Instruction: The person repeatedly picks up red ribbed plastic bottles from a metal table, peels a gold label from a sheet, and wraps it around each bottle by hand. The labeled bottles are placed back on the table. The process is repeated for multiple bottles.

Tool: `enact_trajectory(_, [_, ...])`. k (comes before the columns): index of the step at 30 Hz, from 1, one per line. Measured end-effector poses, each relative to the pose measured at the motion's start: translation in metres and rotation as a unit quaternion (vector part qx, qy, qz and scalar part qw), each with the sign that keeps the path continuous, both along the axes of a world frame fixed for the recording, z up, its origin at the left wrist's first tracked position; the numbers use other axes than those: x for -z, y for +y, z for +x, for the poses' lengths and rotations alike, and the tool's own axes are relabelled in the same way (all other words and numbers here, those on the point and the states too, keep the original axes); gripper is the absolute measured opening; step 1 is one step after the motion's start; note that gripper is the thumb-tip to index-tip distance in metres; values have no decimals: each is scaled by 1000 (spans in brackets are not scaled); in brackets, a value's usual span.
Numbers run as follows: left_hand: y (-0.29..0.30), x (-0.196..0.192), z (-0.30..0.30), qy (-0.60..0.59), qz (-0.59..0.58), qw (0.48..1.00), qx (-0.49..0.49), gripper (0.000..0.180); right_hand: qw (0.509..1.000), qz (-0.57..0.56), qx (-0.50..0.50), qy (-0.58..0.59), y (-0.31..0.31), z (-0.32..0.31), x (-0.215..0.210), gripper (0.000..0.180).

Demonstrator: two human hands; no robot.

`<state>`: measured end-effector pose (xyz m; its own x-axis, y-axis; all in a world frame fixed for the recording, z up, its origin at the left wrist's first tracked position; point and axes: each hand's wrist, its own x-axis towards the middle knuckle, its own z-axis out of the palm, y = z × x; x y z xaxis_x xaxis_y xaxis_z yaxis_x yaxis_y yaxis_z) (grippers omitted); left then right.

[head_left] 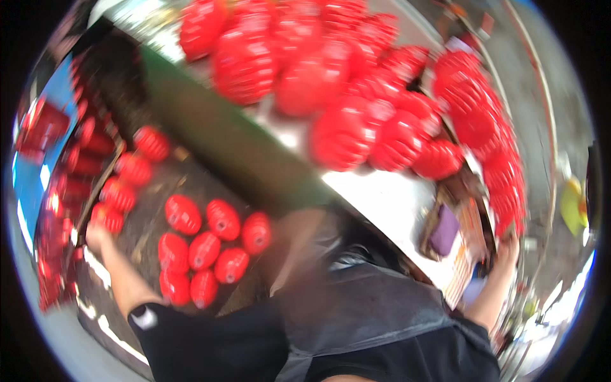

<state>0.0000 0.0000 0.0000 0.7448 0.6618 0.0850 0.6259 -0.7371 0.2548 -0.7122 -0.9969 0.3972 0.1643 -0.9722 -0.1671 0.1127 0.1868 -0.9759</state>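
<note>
Motion blur softens much of the head view. My left hand point(97, 235) is at the near end of a slanting row of small red ribbed oval pieces, its fingers against the nearest piece point(107, 218). They look like glossy plastic lantern shapes. Right of that row, a cluster of similar red ovals point(204, 250) lies on a dark surface point(153, 219), some with a dark hole at the end. Far to the right, my right hand point(506, 249) reaches up to the lower end of a long line of red ribbed pieces point(506, 191); its fingers are smeared.
A dark green beam point(216, 137) runs diagonally between the dark surface and a white tabletop point(375, 197). Larger red ribbed pieces point(344, 134) are heaped on the tabletop. A purple block point(444, 230) lies near its right edge. Red shiny items point(57, 210) line the far left.
</note>
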Motion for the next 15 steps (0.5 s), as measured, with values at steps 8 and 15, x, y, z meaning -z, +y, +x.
enact_trajectory(8, [23, 0, 50, 168, 46, 953, 248, 42, 952, 46, 295, 65, 29, -121, -24, 14])
enact_trajectory(15, [-20, -70, 10, -30, -164, 974, 155, 37, 835, -187, 205, 476, 1, -109, -62, 43])
